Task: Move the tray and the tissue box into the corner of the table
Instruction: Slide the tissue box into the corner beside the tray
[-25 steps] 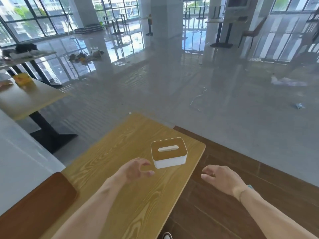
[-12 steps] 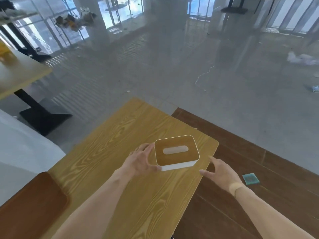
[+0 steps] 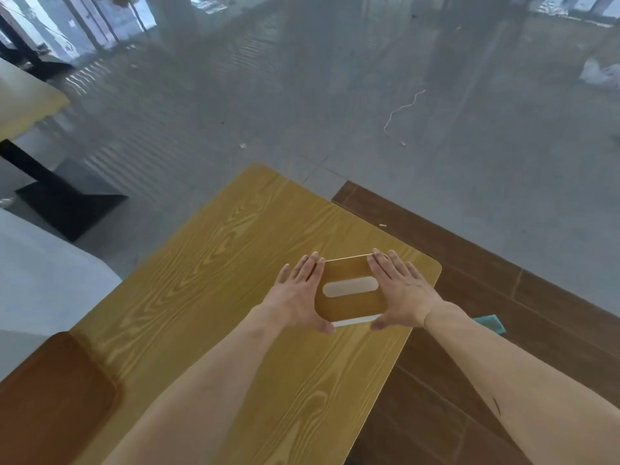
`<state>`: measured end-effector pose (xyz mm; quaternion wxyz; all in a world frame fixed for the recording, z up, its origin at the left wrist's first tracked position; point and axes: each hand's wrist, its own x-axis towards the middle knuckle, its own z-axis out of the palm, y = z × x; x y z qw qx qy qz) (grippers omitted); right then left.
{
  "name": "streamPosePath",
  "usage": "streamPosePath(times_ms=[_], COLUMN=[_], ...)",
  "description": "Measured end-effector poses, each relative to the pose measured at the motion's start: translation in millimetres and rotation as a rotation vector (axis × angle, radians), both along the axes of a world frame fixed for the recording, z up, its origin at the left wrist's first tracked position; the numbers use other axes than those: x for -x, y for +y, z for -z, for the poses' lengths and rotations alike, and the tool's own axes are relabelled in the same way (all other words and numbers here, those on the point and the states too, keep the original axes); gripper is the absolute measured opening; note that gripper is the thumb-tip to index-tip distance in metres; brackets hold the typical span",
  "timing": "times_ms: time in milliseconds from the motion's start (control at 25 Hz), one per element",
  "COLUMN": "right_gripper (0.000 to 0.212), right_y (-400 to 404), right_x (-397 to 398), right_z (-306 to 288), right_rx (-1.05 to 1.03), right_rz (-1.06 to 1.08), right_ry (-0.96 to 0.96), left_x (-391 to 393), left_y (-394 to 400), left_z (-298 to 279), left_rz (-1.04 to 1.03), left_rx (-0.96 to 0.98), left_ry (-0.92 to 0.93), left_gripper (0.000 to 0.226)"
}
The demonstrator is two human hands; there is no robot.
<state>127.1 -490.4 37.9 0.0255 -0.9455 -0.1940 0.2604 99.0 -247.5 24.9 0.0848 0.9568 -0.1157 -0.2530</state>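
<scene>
Head view: tissue box sits near the table's right far corner, long axis three-to-nine. Left hand at nine and right hand at three clamp its ends, fingers together; that corner lies toward one o'clock.

The table looks like yellow wood-grain laminate, smooth with a faint sheen. The tissue box has a matt brown wood-look lid above a smooth white plastic-looking wall. The tray appears smooth reddish-brown. Beyond, the grey floor is glossy and reflective; dark floorboards show wood grain
</scene>
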Motion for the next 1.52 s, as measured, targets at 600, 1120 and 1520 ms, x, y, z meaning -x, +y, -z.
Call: streamPosePath(times_ms=[600, 1120, 1520], right_gripper=[0.144, 0.140, 0.138], right_y=[7.3, 4.3, 31.3], right_x=[-4.1, 65.6, 162.4], right_z=[-9.7, -98.2, -134.1], right_rx=[-0.006, -0.078, -0.140], right_rz=[-0.092, -0.211, -0.415], right_ry=[-0.078, -0.252, -0.326], left_x=[7.3, 89.1, 223.8], left_y=[-3.6, -3.7, 16.2], left_z=[-9.2, -94.4, -137.2], left_rz=[0.053, -0.049, -0.206], left_rx=[0.010, -0.022, -0.085], left_ry=[-0.117, -0.252, -0.327], left_gripper=[0.140, 0.140, 0.138])
